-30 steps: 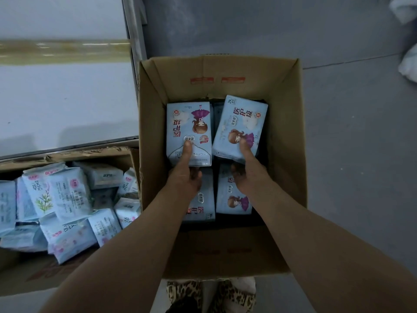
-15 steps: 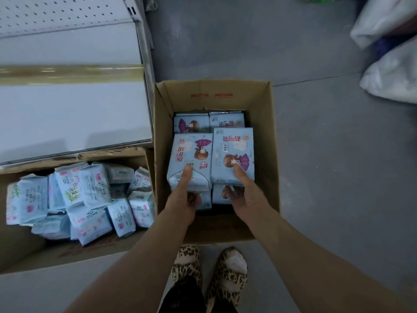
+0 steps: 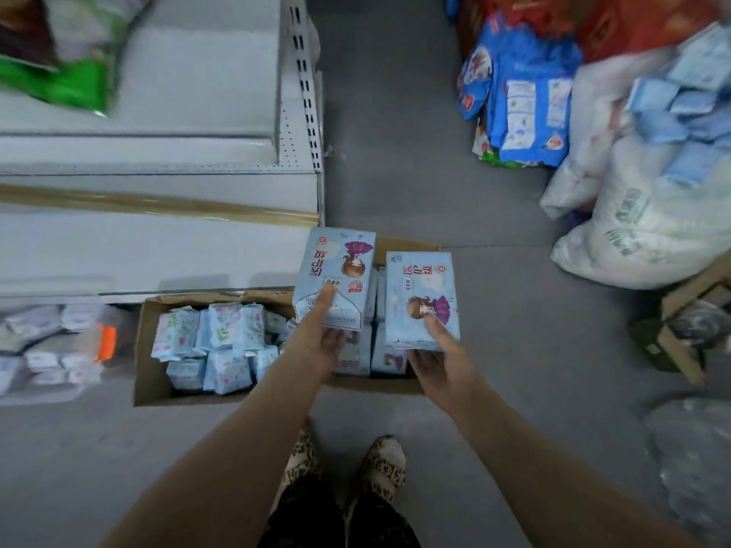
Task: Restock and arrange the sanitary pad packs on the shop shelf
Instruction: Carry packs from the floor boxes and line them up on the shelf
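Now higher above the box [image 3: 407, 245]: packs [image 3: 336, 278] in left hand [image 3: 316, 346], right hand [image 3: 439, 361].

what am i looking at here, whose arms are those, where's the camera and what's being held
There is no machine here: the two bare arms belong to a person stocking a shop. Every picture comes from one wide-angle camera worn on that person's head, looking down, so you also see their leopard-print shoes. The left hand grips a pale blue pad pack and the right hand grips a second pad pack, both lifted above an open cardboard box that holds more of the same. Beside it on the grey floor stands another box full of smaller packs. To the left is the white shelf; to the right lie white sacks of goods.
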{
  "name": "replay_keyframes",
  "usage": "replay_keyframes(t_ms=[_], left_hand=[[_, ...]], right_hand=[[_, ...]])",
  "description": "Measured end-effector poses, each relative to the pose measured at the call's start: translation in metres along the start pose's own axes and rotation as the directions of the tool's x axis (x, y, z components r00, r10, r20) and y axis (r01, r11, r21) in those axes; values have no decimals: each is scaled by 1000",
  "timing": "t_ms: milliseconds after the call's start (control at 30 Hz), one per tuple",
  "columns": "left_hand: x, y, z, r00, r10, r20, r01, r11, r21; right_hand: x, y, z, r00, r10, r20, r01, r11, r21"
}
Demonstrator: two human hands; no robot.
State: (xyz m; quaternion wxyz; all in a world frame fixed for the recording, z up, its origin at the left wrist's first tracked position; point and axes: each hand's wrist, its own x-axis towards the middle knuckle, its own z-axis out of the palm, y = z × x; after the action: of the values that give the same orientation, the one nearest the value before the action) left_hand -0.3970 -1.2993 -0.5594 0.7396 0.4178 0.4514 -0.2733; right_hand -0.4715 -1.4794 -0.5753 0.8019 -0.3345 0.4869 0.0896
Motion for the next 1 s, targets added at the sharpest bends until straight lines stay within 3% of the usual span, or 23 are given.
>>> replay_keyframes(t_ms=[267, 567, 767, 1000], left_hand=[[-159, 95, -58, 979, 146, 138, -137, 988, -74], [-265, 200, -252, 929, 289, 231, -223, 936, -272], [-344, 292, -374, 871, 430, 236, -293, 842, -453], [-423, 400, -435, 765, 601, 231, -381, 712, -590]], right_hand=[[-143, -9, 106, 994, -73, 77, 70, 997, 39], [-282, 117, 250, 956, -153, 251, 147, 988, 43], [-373, 200, 372, 890, -171, 423, 178, 984, 23], [-463, 223, 502, 762, -249, 597, 275, 960, 49]])
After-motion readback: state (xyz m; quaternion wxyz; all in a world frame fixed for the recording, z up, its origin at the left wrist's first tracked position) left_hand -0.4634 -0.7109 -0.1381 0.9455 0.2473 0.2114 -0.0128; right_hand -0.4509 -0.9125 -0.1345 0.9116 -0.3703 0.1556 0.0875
